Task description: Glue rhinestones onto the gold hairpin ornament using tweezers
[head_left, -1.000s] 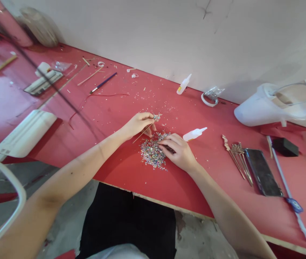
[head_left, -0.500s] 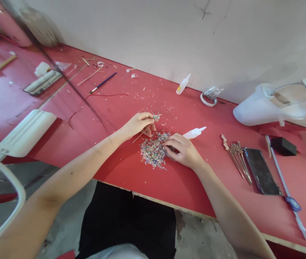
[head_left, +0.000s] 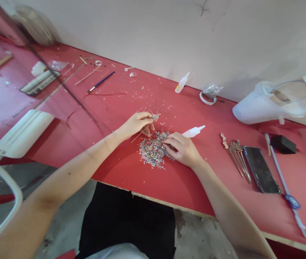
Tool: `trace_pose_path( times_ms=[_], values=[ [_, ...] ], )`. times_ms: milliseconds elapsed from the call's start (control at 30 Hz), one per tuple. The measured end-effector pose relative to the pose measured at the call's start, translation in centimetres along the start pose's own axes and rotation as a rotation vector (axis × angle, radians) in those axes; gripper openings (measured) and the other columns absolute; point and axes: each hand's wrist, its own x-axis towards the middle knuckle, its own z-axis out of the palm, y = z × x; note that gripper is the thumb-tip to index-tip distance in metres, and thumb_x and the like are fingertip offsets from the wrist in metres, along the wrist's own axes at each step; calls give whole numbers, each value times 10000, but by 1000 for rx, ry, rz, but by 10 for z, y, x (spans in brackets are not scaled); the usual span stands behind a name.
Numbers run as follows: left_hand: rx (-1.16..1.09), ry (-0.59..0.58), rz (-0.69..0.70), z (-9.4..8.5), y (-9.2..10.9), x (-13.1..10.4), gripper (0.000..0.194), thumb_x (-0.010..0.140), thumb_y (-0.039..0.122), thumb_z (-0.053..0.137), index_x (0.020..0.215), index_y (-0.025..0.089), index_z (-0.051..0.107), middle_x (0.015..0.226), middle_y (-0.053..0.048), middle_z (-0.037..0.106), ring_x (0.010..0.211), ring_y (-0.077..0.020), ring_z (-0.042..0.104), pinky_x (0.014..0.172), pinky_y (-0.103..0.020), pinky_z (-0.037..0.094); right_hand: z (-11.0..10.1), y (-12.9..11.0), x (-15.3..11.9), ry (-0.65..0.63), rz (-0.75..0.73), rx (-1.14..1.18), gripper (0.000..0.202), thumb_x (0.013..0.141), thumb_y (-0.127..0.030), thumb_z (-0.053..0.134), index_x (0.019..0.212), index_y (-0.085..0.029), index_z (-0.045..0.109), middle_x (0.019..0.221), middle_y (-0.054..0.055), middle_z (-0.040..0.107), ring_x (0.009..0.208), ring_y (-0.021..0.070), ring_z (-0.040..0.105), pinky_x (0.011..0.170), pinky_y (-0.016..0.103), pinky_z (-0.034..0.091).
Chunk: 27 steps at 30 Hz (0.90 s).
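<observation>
A thin stick ornament point(head_left: 155, 117) with a pale, sparkly head is pinched in my left hand point(head_left: 139, 124); its stick slants down to the left below the fingers. On the red table a pile of small multicoloured chips point(head_left: 153, 151) lies below that hand. My right hand point(head_left: 181, 147) rests at the pile's right edge, thumb and fingers drawn together; whether a chip is between them is too small to tell. Just behind the right hand lies a white glue bottle point(head_left: 194, 132), partly covered by it.
Metal hairpins point(head_left: 239, 162), a phone point(head_left: 260, 169) and a black block point(head_left: 283, 144) lie right. A white pitcher point(head_left: 258, 104) and second glue bottle point(head_left: 182, 83) are near the wall. A brush point(head_left: 101, 82) and a white lamp-like device point(head_left: 22, 133) are left.
The view has shifted slightly, so things appear a little further left. Both hands keep nearly the same pose and place over the table.
</observation>
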Motion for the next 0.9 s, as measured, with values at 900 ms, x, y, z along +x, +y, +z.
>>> trace_pose_path(
  times_ms=[900],
  values=[
    [1, 11, -1, 3, 0, -3, 55, 857, 213, 514, 811, 182, 517, 707, -30, 670, 491, -106, 619, 566, -248, 528, -9, -86, -32, -18, -53, -136, 257, 862, -195, 564, 1072, -295, 674, 895, 43, 712, 776, 207, 652, 618, 356, 540]
  ],
)
